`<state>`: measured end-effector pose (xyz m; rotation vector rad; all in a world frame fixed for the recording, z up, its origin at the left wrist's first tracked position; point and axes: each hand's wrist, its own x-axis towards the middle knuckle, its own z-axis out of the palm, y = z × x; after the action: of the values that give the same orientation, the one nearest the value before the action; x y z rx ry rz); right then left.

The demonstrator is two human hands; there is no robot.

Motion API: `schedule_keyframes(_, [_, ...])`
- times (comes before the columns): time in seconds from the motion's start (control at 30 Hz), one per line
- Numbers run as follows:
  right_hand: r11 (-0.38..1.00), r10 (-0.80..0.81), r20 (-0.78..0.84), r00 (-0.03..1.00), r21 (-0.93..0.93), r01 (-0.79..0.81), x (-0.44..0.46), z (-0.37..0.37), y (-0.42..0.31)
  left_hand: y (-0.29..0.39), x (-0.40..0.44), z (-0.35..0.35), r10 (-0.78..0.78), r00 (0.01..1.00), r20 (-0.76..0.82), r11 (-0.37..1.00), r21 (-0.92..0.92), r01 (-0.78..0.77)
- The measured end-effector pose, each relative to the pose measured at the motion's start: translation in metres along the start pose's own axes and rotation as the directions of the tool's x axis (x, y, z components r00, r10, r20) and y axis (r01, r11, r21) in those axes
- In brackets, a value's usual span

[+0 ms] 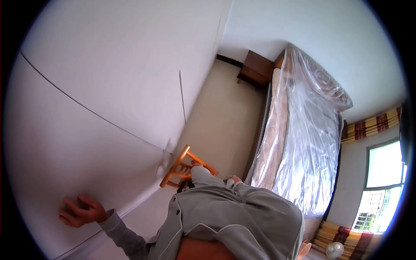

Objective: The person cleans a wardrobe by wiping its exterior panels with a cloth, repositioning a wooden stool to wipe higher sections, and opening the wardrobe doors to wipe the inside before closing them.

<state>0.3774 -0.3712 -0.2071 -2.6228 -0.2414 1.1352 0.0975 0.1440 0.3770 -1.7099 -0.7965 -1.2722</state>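
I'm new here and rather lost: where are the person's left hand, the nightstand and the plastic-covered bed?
Left hand (89, 213): head view, middle of the hand.
Nightstand (259, 63): head view, on its top.
Plastic-covered bed (305, 151): head view, on its covered top.

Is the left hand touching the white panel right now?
Cannot tell: in the head view, the left hand overlaps the white panel, but neither contact nor gap shows plainly.

A bed (279, 125) draped in clear plastic (307, 134) stands against a pale wall (368, 52), a brown nightstand (258, 66) beside it; I also get beige floor (221, 112) and daylight through a barred window (379, 186) near yellow-and-maroon curtains (336, 237).
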Motion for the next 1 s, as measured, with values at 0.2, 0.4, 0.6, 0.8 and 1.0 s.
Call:
schedule_keyframes(0.2, [0.986, -0.149, 0.092, 0.985, -0.056, 0.154, -0.056, -0.069, -0.054, 0.004, -0.004, 0.004, 0.01, 0.998, -0.054, 1.0, 0.017, -0.009])
schedule_keyframes(0.4, [0.924, -0.368, -0.097, 0.925, -0.148, 0.352, -0.061, -0.106, -0.107, -0.004, -0.002, 0.008, 0.05, 0.998, -0.049, 0.999, 0.008, -0.05])
schedule_keyframes(0.6, [0.921, -0.386, -0.135, 0.913, -0.114, 0.372, -0.081, -0.115, -0.099, 0.001, 0.002, 0.002, 0.012, 0.999, 0.033, 1.0, 0.013, -0.013])
schedule_keyframes(0.8, [0.998, -0.033, 0.051, 0.998, 0.049, 0.03, -0.047, -0.08, -0.005, 0.009, 0.01, -0.004, -0.035, 0.996, 0.083, 0.999, -0.026, 0.037])
schedule_keyframes(1.0, [0.905, -0.045, 0.213, 0.976, -0.405, 0.13, -0.046, -0.108, -0.012, 0.01, 0.02, 0.007, 0.069, 0.986, 0.15, 0.997, 0.009, -0.071])
